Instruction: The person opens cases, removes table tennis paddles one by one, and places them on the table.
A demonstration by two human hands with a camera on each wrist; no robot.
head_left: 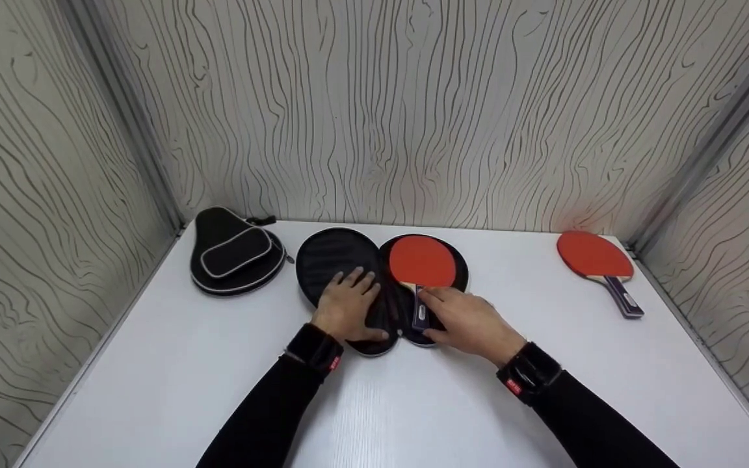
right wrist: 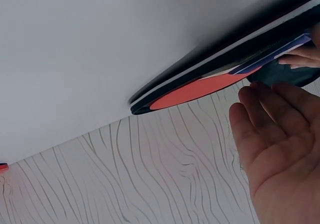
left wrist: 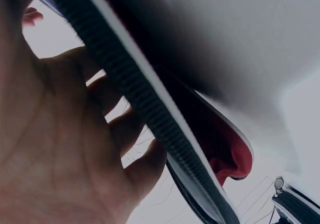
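Note:
A black zip paddle case lies unfolded in the middle of the table, its left half (head_left: 329, 253) and right half (head_left: 462, 266) side by side. In the right half rests a table tennis paddle (head_left: 421, 260) with red rubber and a dark purple handle. My left hand (head_left: 346, 305) lies with spread fingers on the left half; the left wrist view shows its palm beside the zip edge (left wrist: 150, 104). Over the paddle's handle is my right hand (head_left: 469, 322), its fingers extended and holding nothing in the right wrist view. Whether its fingertips touch the handle is unclear.
Another black case (head_left: 238, 253) with white piping and a front pocket lies at the back left. A second red paddle (head_left: 595, 255) lies at the back right, handle toward the front. Wood-patterned panels (head_left: 400, 117) stand behind and at both sides of the white table (head_left: 153, 383).

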